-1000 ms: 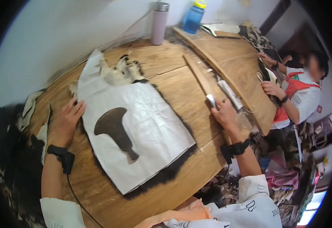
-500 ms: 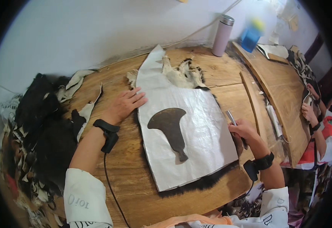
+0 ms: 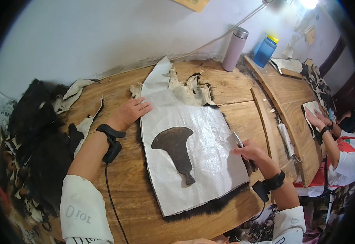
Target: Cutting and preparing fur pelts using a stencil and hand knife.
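A white woven-plastic pattern sheet (image 3: 198,179) lies over a black fur pelt on the wooden table. The pelt's fur (image 3: 210,208) shows along the sheet's near edge, and its pale skin side (image 3: 185,90) beyond the top. On the sheet rests a dark, fan-shaped metal blade (image 3: 176,144) with a short stem. My left hand (image 3: 129,114) lies flat at the sheet's left edge, fingertips on it, fingers stretched out. At the right edge, my right hand (image 3: 252,151) is closed around a slim silver metal tool (image 3: 238,140) with its end pointing up and away.
Dark fur pelts and scraps (image 3: 43,150) are heaped at the left. A pink flask (image 3: 235,51) and a blue bottle (image 3: 265,52) stand near the wall. Wooden strips (image 3: 283,118) run along the right. Another person's hands (image 3: 316,120) press a pale piece there.
The view has shifted slightly, so the table sits lower in it. My hands keep their places on the sheet's edges. The other person's hands have come down onto the table with the pale piece.
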{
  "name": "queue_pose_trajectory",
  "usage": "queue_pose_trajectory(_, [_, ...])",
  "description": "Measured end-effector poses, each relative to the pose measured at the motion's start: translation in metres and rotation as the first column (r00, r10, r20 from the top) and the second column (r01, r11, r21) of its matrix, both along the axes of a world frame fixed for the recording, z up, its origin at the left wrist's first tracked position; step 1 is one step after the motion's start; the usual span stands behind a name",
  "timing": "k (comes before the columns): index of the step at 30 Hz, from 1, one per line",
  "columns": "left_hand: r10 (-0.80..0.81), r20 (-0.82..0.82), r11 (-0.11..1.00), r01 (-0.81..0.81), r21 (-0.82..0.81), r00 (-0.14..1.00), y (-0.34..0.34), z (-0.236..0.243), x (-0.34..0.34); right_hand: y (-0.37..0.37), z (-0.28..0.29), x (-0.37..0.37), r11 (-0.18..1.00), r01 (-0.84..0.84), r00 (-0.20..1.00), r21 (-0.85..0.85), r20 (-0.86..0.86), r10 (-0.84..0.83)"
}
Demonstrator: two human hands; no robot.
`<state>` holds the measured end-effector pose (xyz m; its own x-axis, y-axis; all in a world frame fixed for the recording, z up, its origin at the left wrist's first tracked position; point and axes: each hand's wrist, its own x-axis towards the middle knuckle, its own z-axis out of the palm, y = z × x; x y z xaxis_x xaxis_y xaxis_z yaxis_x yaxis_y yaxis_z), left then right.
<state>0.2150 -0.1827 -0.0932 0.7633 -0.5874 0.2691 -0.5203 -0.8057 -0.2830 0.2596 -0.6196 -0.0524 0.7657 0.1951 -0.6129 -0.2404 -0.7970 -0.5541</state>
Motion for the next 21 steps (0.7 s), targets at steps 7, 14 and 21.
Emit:
queue_pose_trajectory(7, [-0.022, -0.015, 0.998, 0.021, -0.058, 1.000, 0.004, -0.003, 0.001, 0.009, 0.000, 0.011, 0.983, -0.096, 0.994, -0.156, 0.046, 0.104])
queue_pose_trajectory(14, [0.119, -0.179, 0.977, -0.083, 0.196, 0.977, -0.045, 0.009, -0.069, 0.031, -0.002, 0.083, 0.718, -0.188, 0.674, -0.670, 0.444, 0.591])
queue_pose_trajectory(21, [-0.107, -0.569, 0.955, -0.075, -0.286, 0.815, -0.150, 0.052, -0.131, 0.160, 0.007, 0.148, 0.587, -0.266, 0.123, -0.765, 0.577, 0.807])
